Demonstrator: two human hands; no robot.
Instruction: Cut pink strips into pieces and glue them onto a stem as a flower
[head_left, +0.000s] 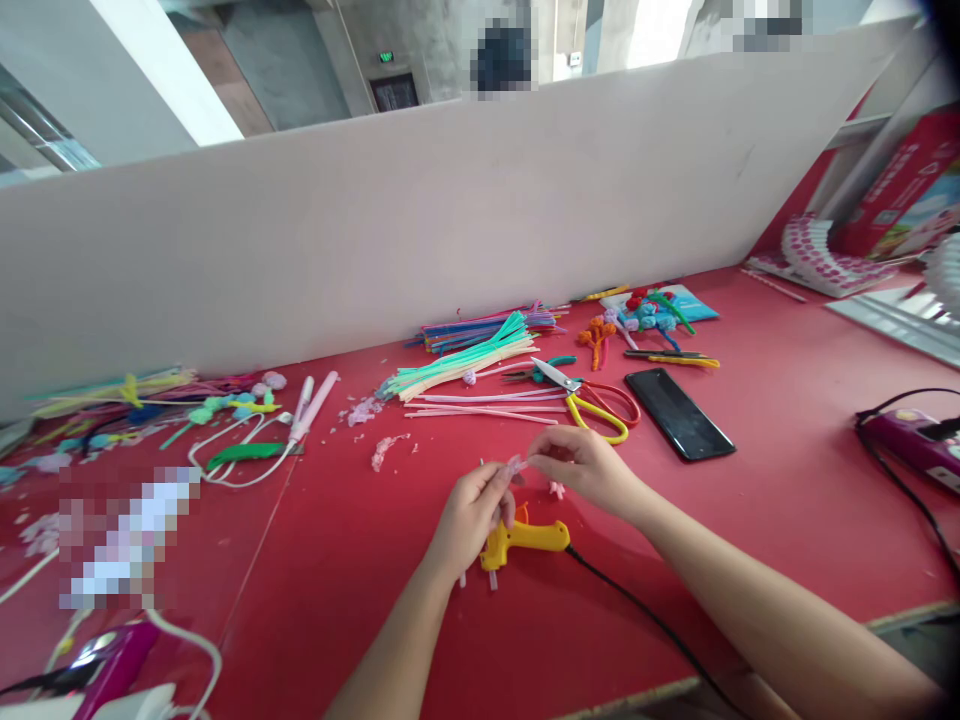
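Observation:
Between the fingertips of both hands is a small pale pink fuzzy piece (514, 465), perhaps a bit of pipe cleaner. My left hand (474, 512) pinches it from the left, its fingers partly hiding it. My right hand (581, 468) closes thumb and forefinger on its right end. Just below my left hand lies a yellow hot glue gun (529, 536) with a clear glue stick poking out and a black cord running to the table's front edge. Another small pink piece (556, 490) lies under my right hand.
Scissors (589, 395) with red and yellow handles, pink pipe cleaners (487, 410) and a black phone (679, 413) lie beyond my hands. Pipe cleaner bundles (465, 360) rest near the white partition (420, 230). Leftward are a pink corded tool (313, 408) and a green-handled cutter (244, 455).

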